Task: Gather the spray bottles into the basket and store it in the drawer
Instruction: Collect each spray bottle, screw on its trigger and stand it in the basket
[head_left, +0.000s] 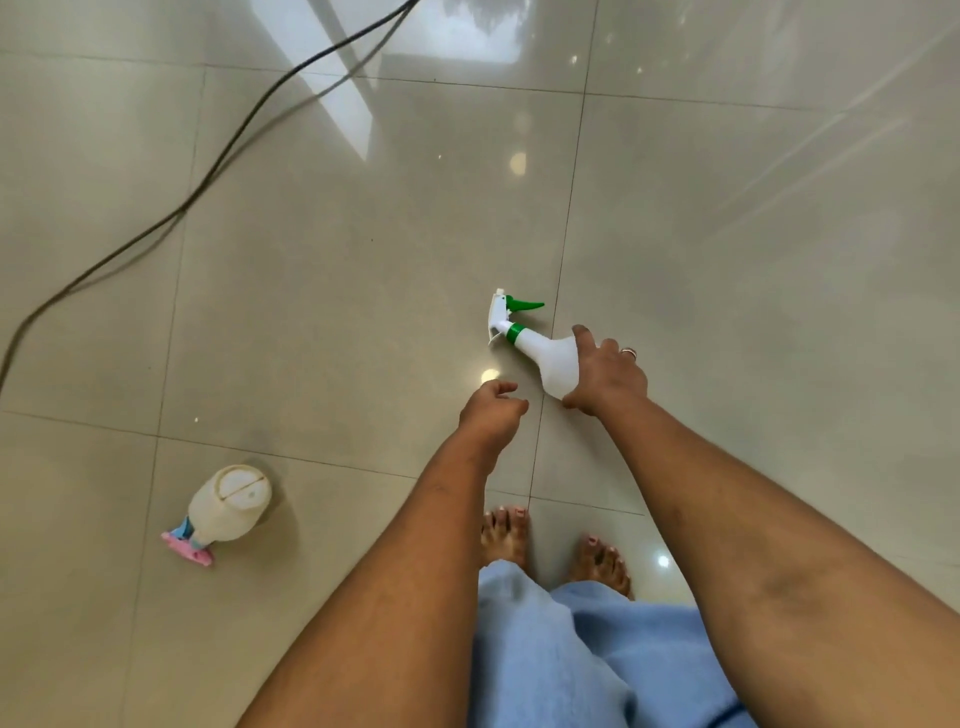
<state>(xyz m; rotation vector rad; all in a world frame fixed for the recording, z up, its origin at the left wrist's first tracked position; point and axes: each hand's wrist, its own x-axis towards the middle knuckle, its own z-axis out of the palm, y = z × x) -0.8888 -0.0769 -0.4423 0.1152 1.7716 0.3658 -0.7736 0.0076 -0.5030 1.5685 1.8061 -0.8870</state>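
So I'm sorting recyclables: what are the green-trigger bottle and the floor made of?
The green-trigger bottle looks like matte white plastic: opaque, moulded body, glossy green trigger. The floor seems polished ceramic or stone tile: grout lines and mirror-like reflections, though which can't be told.

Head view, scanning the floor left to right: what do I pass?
Black cable → spray bottle with pink trigger, lying on its side → empty left hand → white spray bottle with green trigger → right hand gripping its base.

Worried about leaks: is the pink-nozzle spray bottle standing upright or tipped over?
Tipped over. The pink-nozzle spray bottle lies on its side on the floor, its round base facing up toward the camera, nozzle resting on the tile.
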